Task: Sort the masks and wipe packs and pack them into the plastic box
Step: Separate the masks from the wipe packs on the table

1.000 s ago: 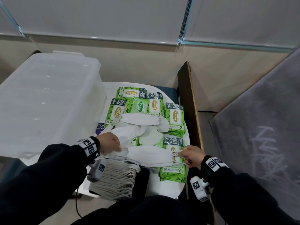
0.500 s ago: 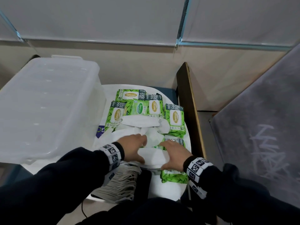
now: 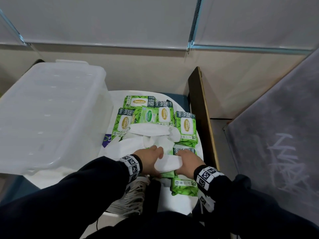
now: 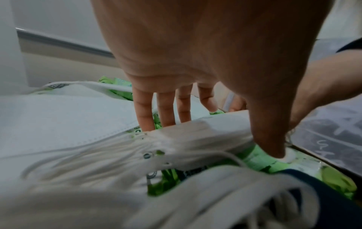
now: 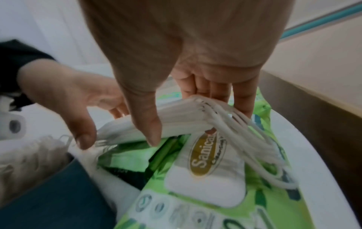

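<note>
A translucent plastic box [image 3: 50,116] with its lid on fills the left of the head view, on a white round surface [image 3: 179,202]. Green Sanicare wipe packs [image 3: 185,128] are spread over the centre of the frame, and loose white masks [image 3: 148,131] are draped over them. At the lower centre a stack of masks [image 3: 133,195] with hanging ear loops is partly hidden under the left sleeve. A brown board [image 3: 202,107] stands on edge just right of the surface, and a grey scuffed panel [image 3: 276,135] takes up the right of the frame.

A small bundle of folded masks [image 3: 168,163] is held between both hands above a wipe pack [image 3: 183,186]. The left hand [image 3: 150,160] is closed on the bundle's left end, thumb on the near side and fingers [image 4: 144,108] reaching down behind it. The right hand [image 3: 187,162] is clamped on the right end, thumb in front and fingers [image 5: 243,96] behind, with the ear loops [image 5: 254,147] hanging down over the wipe pack's label. The bundle lies at the lower centre of the head view, near the front edge of the surface, well apart from the plastic box.
</note>
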### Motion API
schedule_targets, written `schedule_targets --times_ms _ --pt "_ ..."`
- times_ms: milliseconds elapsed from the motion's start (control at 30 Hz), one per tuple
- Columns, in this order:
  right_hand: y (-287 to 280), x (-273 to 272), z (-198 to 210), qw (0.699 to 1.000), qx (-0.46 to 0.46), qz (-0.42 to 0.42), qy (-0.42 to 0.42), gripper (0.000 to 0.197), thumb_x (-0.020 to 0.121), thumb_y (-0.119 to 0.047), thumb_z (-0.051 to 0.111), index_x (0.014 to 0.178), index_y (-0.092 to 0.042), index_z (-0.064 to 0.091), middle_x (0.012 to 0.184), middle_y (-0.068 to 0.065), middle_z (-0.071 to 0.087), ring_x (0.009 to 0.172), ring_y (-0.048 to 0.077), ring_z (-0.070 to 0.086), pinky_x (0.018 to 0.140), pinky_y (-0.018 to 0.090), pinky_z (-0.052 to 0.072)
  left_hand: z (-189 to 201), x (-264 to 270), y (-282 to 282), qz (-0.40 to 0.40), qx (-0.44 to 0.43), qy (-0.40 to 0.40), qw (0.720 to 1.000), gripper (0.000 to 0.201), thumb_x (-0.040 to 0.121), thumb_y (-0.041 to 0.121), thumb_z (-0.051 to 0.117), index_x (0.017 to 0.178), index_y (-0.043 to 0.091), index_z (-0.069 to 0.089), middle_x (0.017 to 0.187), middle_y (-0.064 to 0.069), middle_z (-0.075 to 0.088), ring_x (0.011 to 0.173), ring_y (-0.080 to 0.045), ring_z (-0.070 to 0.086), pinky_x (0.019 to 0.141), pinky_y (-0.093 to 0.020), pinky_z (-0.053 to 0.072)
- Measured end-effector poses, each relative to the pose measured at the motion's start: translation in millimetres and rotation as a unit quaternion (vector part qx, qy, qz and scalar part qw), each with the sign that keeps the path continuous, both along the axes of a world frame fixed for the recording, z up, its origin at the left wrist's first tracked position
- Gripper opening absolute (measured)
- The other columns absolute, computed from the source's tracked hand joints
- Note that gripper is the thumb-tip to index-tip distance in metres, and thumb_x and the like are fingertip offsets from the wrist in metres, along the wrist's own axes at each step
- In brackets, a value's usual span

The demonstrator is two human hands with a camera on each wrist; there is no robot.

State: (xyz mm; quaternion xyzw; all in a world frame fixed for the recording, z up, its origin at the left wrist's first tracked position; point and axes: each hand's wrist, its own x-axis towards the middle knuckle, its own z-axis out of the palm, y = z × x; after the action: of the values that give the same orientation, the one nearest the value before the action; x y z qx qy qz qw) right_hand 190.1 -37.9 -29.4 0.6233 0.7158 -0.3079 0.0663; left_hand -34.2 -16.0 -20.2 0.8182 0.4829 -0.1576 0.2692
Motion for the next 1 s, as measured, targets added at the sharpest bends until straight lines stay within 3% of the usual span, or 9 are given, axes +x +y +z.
schedule_targets --times_ms 100,233,467,567,633,733,800,900,1000 --pt "3.8 4.1 1.4 1.000 0.010 -0.019 0.009 0.066 0.070 -0.034 0.084 0.127 -0.021 0.054 0.121 0.000 0.054 0.115 0.022 0.055 0.090 0.034 0.049 2.4 3.8 1.0 -0.021 0.042 0.015 0.999 0.062 0.073 0.044 0.079 0.115 0.028 0.037 0.115 0.001 0.048 0.077 -0.024 0.050 0.064 -0.036 0.042" --pt "-0.6 2.6 -3.2 1.000 0.008 -0.016 0.004 0.084 0.066 -0.046 0.086 0.137 -0.024 0.047 0.129 -0.002 0.051 0.120 0.022 0.052 0.098 0.039 0.049 0.9 7.7 1.5 -0.064 0.100 0.055 0.991 0.060 0.073 0.042 0.078 0.116 0.026 0.041 0.115 -0.001 0.049 0.084 -0.026 0.054 0.069 -0.037 0.038" --pt "-5.6 0.6 -7.7 0.996 0.074 0.027 -0.045 0.071 0.072 -0.049 0.076 0.134 -0.028 0.049 0.130 -0.004 0.054 0.124 0.024 0.051 0.100 0.039 0.044 1.8 6.2 0.9 -0.099 0.097 0.055 0.989 0.051 0.078 0.035 0.079 0.112 0.022 0.043 0.113 -0.005 0.051 0.088 -0.030 0.059 0.072 -0.045 0.055" --pt "-2.4 2.3 -3.3 0.998 0.050 0.024 -0.041 0.085 0.068 -0.058 0.080 0.140 -0.029 0.046 0.133 -0.005 0.053 0.126 0.022 0.051 0.103 0.040 0.043 3.4 2.0 1.8 -0.087 0.093 0.037 0.991 0.055 0.076 0.053 0.077 0.109 0.025 0.043 0.110 0.000 0.052 0.084 -0.028 0.060 0.070 -0.042 0.053" --pt "3.7 6.5 4.5 1.000 0.026 -0.003 -0.011 0.094 0.065 -0.065 0.082 0.144 -0.029 0.046 0.137 -0.006 0.052 0.128 0.021 0.051 0.105 0.040 0.044 13.3 -4.6 9.3 -0.025 0.097 -0.005 0.995 0.054 0.076 0.067 0.070 0.103 0.028 0.045 0.106 0.005 0.054 0.083 -0.024 0.058 0.070 -0.036 0.049" --pt "20.2 10.4 19.0 0.994 0.027 -0.076 0.067 0.072 0.073 -0.059 0.083 0.132 -0.026 0.057 0.127 -0.005 0.060 0.117 0.018 0.059 0.100 0.036 0.049 29.2 -19.8 39.3 0.053 0.169 -0.043 0.983 0.031 0.091 0.057 0.059 0.099 0.028 0.050 0.102 0.007 0.056 0.088 -0.019 0.057 0.072 -0.033 0.045" --pt "33.1 8.2 26.3 0.985 0.025 -0.124 0.119 0.044 0.079 -0.045 0.084 0.113 -0.025 0.065 0.110 -0.005 0.068 0.101 0.016 0.064 0.091 0.035 0.054 29.9 -32.2 64.7 0.096 0.185 -0.035 0.977 0.023 0.093 0.039 0.062 0.111 0.027 0.054 0.115 0.004 0.059 0.103 -0.021 0.059 0.081 -0.035 0.049" --pt "40.7 -1.8 28.9 0.978 0.000 -0.137 0.160 0.024 0.080 -0.032 0.084 0.098 -0.026 0.070 0.092 -0.003 0.072 0.087 0.016 0.067 0.085 0.038 0.058 18.6 -51.7 93.3 0.108 0.151 0.030 0.982 0.059 0.088 0.030 0.066 0.144 0.029 0.045 0.148 0.000 0.049 0.127 -0.028 0.053 0.102 -0.044 0.047" --pt "32.4 -13.0 23.1 0.978 -0.049 -0.102 0.173 0.021 0.081 -0.031 0.084 0.097 -0.026 0.072 0.084 -0.004 0.071 0.076 0.012 0.065 0.080 0.035 0.056 5.6 -62.6 104.0 0.081 0.157 0.091 0.980 0.054 0.089 0.039 0.063 0.141 0.034 0.049 0.136 -0.002 0.056 0.116 -0.029 0.059 0.095 -0.043 0.049"
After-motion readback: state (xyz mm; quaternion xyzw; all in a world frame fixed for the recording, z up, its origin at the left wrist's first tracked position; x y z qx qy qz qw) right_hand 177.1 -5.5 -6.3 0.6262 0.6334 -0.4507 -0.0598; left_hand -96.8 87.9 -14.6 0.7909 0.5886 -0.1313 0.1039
